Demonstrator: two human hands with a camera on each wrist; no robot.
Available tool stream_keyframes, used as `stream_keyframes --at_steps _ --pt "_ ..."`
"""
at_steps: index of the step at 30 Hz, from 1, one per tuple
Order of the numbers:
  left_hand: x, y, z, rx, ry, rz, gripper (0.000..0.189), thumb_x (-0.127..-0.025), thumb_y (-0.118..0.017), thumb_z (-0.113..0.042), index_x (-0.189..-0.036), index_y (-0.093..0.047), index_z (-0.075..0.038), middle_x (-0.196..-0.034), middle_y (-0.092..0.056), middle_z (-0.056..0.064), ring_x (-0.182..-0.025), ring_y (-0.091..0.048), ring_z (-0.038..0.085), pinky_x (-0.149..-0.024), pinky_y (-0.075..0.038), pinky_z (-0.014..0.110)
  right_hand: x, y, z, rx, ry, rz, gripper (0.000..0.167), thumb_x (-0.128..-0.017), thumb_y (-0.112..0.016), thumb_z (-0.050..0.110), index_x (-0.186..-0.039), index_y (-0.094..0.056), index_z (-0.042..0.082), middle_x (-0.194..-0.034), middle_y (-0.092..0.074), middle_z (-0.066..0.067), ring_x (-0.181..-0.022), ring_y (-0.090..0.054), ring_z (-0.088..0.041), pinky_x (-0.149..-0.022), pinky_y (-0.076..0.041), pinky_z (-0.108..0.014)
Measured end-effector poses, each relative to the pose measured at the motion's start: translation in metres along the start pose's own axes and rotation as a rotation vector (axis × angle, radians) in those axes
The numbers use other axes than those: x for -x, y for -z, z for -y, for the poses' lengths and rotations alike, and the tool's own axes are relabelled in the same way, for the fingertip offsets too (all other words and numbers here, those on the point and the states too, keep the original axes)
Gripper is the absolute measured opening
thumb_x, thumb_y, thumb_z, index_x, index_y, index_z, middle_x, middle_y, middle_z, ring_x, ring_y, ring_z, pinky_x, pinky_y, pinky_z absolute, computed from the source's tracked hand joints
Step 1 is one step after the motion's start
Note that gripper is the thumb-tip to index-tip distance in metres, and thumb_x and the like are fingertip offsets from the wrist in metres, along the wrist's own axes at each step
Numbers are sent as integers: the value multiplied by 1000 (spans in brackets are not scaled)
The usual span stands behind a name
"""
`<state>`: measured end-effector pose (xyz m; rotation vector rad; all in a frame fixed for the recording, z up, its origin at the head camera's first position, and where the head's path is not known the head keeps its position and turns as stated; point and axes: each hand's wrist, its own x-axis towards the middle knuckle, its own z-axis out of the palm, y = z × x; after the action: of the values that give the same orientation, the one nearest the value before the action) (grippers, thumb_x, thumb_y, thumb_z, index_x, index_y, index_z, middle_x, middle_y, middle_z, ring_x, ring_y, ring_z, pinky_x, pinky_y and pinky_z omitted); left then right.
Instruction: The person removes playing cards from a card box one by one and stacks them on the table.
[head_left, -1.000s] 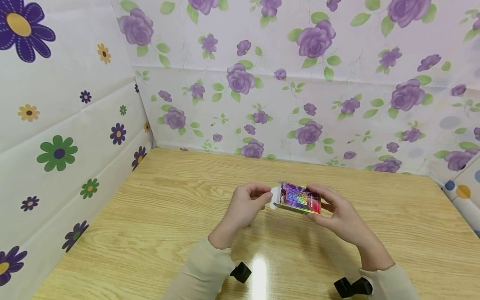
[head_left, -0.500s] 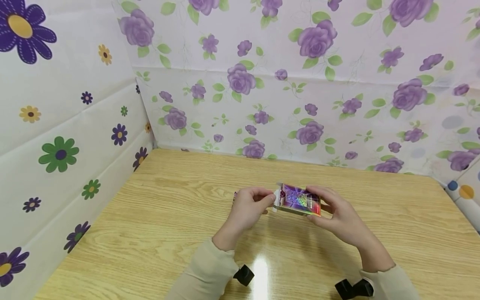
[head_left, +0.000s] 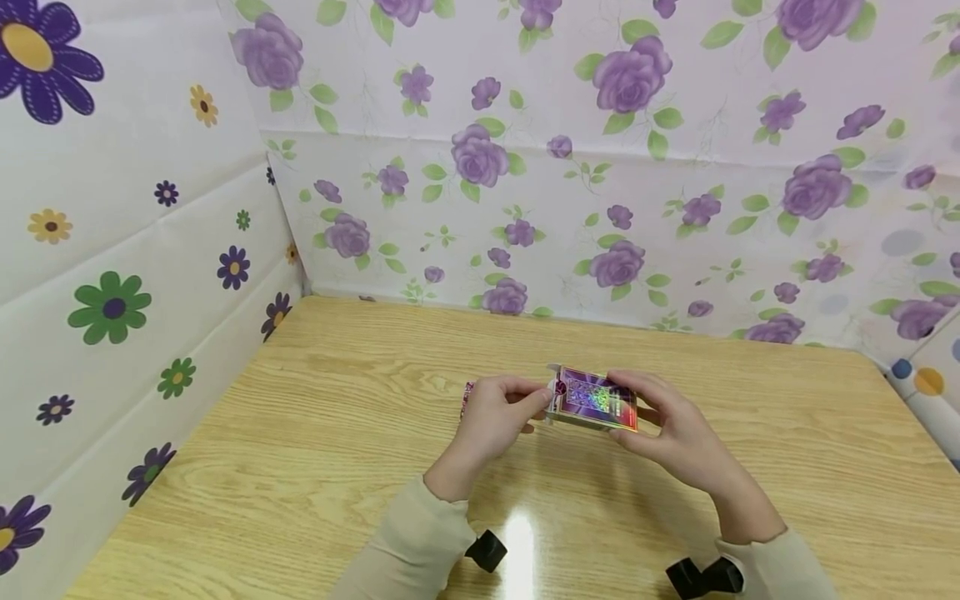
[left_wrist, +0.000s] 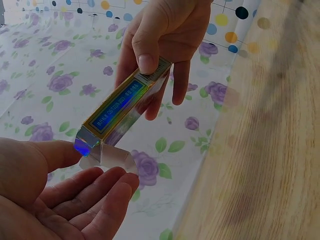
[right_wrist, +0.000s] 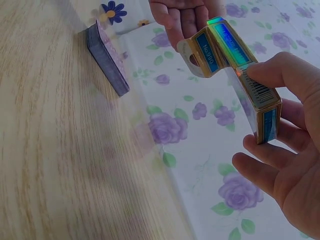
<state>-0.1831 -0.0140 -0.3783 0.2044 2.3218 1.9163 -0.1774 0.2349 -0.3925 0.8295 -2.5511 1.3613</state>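
A shiny purple and gold card box [head_left: 596, 398] is held over the table with its end open toward the left. My right hand [head_left: 678, 429] grips the far end between thumb and fingers. In the left wrist view its thumb lies on the narrow side. At the open end, my left hand [head_left: 491, 417] has its thumb at a small side flap [left_wrist: 86, 141] and its curved fingers by the larger end flap [left_wrist: 117, 159]. In the right wrist view that flap shows a rounded tab [right_wrist: 192, 59] with a hole. The inside of the box is hidden.
A deck of cards [right_wrist: 106, 62] rests on the wooden table [head_left: 337, 425], mostly hidden behind my left hand in the head view. Flowered cloth [head_left: 555, 200] rises behind the table, with another patterned sheet [head_left: 142, 250] at the left.
My left hand has shifted slightly right, closer to the box's open end, and the white tab shows less. A sliver of the deck now shows left of it. The right hand keeps its grip.
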Motion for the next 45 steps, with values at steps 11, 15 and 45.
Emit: stream_keyframes --at_steps 11,15,45 --pt "-1 0 1 2 -12 6 19 -87 -68 -20 -96 -73 -4 -87 -72 10 -80 -68 25 -63 -58 29 0 -1 1 15 -15 -8 63 -81 -74 8 -137 -48 14 -136 -49 -6 -120 -44 3 -91 -44 -10" --pt "-1 0 1 6 0 17 19 -86 -69 -20 -95 -72 -4 -88 -71 10 -75 -67 16 -64 -58 28 0 -1 1 14 -18 -8 62 -81 -74 8 -137 -47 11 -137 -49 -6 -120 -44 3 -91 -43 -10" --pt "0 -5 0 22 -7 17 17 -86 -69 -13 -97 -71 1 -96 -70 13 -77 -66 19 -65 -58 30 0 -2 2 0 -18 -17 62 -81 -74 7 -137 -48 9 -137 -49 -7 -118 -45 2 -90 -45 -12"
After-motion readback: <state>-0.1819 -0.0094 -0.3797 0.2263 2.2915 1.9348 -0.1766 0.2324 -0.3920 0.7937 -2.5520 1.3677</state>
